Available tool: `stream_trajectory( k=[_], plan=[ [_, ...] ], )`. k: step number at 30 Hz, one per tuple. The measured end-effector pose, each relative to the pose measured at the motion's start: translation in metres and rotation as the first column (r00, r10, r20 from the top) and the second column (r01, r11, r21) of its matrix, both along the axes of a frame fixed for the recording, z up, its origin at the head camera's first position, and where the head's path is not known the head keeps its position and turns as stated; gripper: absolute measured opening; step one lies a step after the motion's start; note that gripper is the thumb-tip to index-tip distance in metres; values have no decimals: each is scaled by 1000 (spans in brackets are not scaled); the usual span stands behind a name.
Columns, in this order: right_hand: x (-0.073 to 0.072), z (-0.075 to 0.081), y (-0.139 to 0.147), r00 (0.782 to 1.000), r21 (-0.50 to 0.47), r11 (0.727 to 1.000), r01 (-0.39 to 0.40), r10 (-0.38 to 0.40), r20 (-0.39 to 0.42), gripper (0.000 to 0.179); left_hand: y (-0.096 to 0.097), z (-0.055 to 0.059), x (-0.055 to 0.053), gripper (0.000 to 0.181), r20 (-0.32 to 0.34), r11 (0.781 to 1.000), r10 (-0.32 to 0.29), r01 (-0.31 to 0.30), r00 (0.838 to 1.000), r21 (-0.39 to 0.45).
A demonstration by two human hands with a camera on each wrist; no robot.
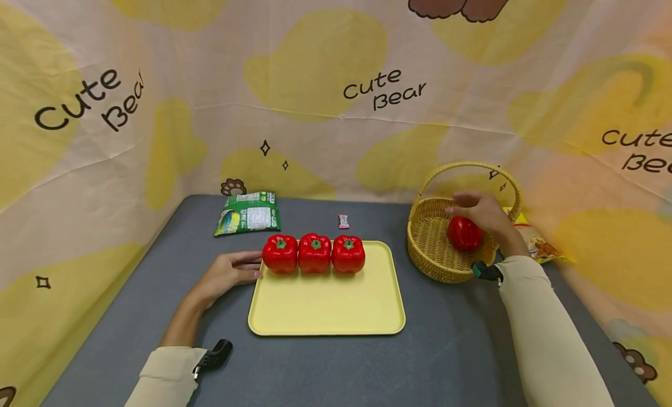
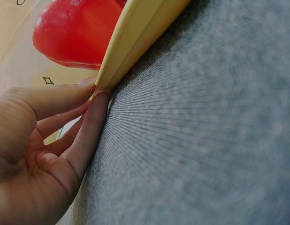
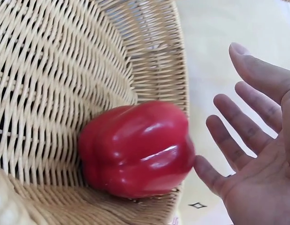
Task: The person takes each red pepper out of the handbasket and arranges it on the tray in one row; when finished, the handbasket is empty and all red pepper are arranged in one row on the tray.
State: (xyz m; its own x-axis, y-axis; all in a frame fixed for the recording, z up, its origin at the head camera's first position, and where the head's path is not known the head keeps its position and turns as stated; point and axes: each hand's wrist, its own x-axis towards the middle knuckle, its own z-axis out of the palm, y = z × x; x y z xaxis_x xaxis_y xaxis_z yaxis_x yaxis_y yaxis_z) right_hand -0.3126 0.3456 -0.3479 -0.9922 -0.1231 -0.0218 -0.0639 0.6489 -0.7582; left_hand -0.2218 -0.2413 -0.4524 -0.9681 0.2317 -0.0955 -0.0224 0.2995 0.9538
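Observation:
My left hand [image 1: 224, 274] pinches the left rim of a yellow tray [image 1: 325, 308]; in the left wrist view, fingertips [image 2: 100, 101] meet on either side of that rim. Three red bell peppers with green stems stand in a row along the tray's far side: the left pepper [image 1: 280, 254], the middle pepper [image 1: 314, 253] and the right pepper [image 1: 348, 255]. Over a wicker basket [image 1: 436, 272], my right hand [image 1: 485, 213] has its fingers spread and holds nothing. Beneath it another red bell pepper [image 3: 138, 150] lies on its side inside the basket.
Behind the tray lie a green snack bag [image 1: 248, 213] at left and a small pink wrapped candy [image 1: 343, 221]. A yellow packet [image 1: 541, 244] lies right of the basket, partly hidden. The basket's tall handle [image 1: 467, 164] arches upward. A printed cloth [image 1: 315, 63] hangs around the grey table [image 1: 336, 372].

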Motion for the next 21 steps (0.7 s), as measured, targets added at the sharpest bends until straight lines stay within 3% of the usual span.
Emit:
stream_trajectory(
  k=[21],
  plan=[
    [-6,-13,3,999,62,997,-44,42,33,70,0,-1,0,57,-12,1000,6,-7,1000,-17]
  ],
)
